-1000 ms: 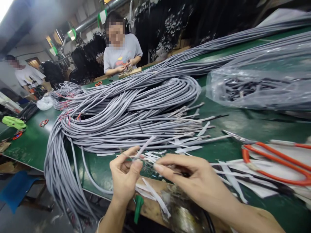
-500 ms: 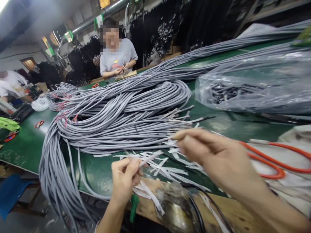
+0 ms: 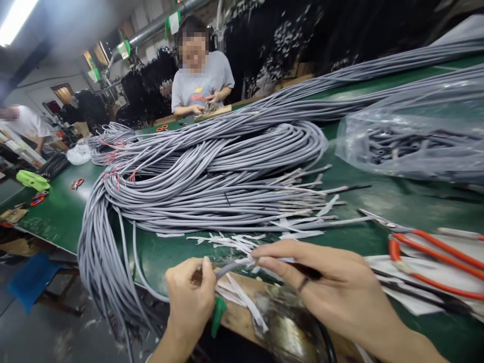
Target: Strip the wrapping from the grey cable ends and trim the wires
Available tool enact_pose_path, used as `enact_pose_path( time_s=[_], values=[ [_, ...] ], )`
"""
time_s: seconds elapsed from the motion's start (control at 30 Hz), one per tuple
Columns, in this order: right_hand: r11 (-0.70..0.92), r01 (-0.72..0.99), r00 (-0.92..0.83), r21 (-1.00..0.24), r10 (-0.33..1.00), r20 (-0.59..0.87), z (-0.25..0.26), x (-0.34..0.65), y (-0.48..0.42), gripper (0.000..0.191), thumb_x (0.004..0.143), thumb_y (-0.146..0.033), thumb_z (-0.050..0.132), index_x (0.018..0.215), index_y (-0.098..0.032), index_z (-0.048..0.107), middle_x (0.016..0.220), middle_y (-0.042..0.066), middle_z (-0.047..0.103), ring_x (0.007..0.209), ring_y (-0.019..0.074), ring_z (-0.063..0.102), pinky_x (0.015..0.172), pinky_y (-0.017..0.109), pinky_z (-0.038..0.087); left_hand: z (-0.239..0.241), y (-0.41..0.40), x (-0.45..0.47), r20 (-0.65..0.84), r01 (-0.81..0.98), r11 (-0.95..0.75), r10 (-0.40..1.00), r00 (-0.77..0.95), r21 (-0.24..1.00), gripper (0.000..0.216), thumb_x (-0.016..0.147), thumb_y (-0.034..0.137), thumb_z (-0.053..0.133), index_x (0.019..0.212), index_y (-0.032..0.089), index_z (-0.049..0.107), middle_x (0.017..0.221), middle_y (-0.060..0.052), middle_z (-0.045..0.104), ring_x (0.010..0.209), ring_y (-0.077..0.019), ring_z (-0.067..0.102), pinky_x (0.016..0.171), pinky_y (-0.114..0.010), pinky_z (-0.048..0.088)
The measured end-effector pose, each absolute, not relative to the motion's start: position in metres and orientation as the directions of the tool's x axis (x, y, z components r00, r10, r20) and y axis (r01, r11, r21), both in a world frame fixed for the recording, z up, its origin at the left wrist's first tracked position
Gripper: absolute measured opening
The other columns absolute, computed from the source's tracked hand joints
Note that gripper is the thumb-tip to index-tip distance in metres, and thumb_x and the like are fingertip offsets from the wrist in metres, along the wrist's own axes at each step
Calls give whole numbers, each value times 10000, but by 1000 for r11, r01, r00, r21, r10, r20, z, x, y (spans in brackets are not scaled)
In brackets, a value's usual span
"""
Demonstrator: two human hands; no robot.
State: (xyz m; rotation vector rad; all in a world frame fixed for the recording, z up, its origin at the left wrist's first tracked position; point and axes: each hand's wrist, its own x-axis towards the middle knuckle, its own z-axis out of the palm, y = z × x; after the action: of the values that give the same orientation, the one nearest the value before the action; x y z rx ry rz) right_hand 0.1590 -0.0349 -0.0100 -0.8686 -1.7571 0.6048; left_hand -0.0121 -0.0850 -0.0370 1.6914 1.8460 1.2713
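Note:
My left hand (image 3: 191, 297) is closed around a grey cable (image 3: 226, 269) near its end, thumb on top. My right hand (image 3: 328, 290) pinches the whitish tip of that same cable between thumb and forefinger; the exact contact is partly hidden by the fingers. Just beyond both hands lie loose white strips (image 3: 230, 243) on the green table (image 3: 340, 196). Behind these stretches a thick bundle of grey cables (image 3: 196, 201), many with pale, stripped-looking ends on the right. Pink and red wires (image 3: 117, 174) poke out at the bundle's left.
Orange-handled scissors (image 3: 434, 249) lie right of my right hand. A clear plastic bag (image 3: 412, 143) holds dark short pieces. Below my hands is a rounded, shiny brownish object (image 3: 293, 327). Across the table sits a co-worker (image 3: 202, 85); another person (image 3: 28, 126) is far left.
My right hand has moved down and left onto the cable tip, which it was apart from before. The view has shifted, bringing the scissors further into sight.

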Motion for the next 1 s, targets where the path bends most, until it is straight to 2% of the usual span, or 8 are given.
enact_pose_path(
  time_s=[0.17, 0.3, 0.37, 0.47, 0.57, 0.67, 0.83, 1.0],
  values=[
    [641, 242, -216, -729, 768, 604, -5, 158, -35, 178, 799, -209, 557, 682, -255, 684, 629, 18, 713, 530, 174, 667, 507, 253, 551, -40, -78, -39, 293, 554, -9, 856, -426, 833, 202, 781, 292, 595, 662, 164, 698, 561, -32, 669, 512, -163, 627, 525, -226, 477],
    [646, 225, -177, -729, 763, 621, -2, 159, -36, 196, 793, -196, 538, 692, -293, 675, 621, 8, 705, 523, 201, 661, 482, 301, 547, -29, -81, -45, 467, 527, -127, 663, -585, 840, 133, 771, 249, 615, 763, 172, 723, 628, -31, 678, 526, -150, 616, 541, -235, 494],
    [636, 225, -186, -738, 772, 608, -2, 159, -36, 200, 800, -204, 531, 702, -305, 673, 636, 8, 707, 536, 205, 663, 483, 308, 545, -18, -89, -34, 643, 549, -365, 590, -489, 752, 104, 740, 182, 655, 790, 206, 743, 612, -22, 672, 541, -156, 610, 550, -249, 499],
    [640, 234, -204, -732, 768, 607, -6, 160, -36, 165, 803, -204, 553, 733, -290, 676, 661, 17, 715, 552, 188, 664, 501, 278, 543, -3, -92, -11, 758, 463, -640, 642, -115, 613, 282, 716, 105, 673, 949, 251, 739, 736, -54, 722, 659, -206, 656, 626, -301, 532],
    [677, 203, -230, -708, 736, 637, -9, 160, -35, 138, 821, -254, 569, 736, -260, 678, 637, 24, 711, 531, 162, 657, 484, 237, 523, 1, -78, 2, 540, 405, -560, 823, 175, 723, 310, 858, 152, 508, 1117, 207, 668, 980, -122, 712, 912, -239, 642, 815, -361, 502],
    [695, 183, -260, -695, 716, 648, -7, 159, -35, 202, 850, -327, 553, 713, -253, 681, 598, 22, 697, 512, 146, 646, 478, 225, 512, -7, -61, 1, 303, 319, -397, 903, 305, 861, 395, 938, 322, 358, 891, 180, 724, 746, -97, 685, 722, -205, 607, 706, -311, 472],
    [715, 189, -207, -673, 699, 684, -4, 160, -35, 167, 837, -278, 581, 703, -256, 679, 585, 11, 689, 495, 134, 631, 465, 214, 496, -21, -65, -15, 92, 310, -185, 952, 292, 932, 555, 908, 530, 315, 591, 181, 608, 506, -4, 441, 533, -146, 408, 620, -270, 359],
    [662, 216, -110, -717, 747, 656, -7, 160, -33, 148, 807, -280, 610, 676, -267, 678, 574, 8, 685, 491, 146, 626, 475, 234, 495, -22, -81, -35, 48, 395, -154, 963, 266, 906, 555, 917, 527, 286, 514, 187, 460, 500, -1, 431, 547, -145, 419, 698, -289, 342]
  ],
)
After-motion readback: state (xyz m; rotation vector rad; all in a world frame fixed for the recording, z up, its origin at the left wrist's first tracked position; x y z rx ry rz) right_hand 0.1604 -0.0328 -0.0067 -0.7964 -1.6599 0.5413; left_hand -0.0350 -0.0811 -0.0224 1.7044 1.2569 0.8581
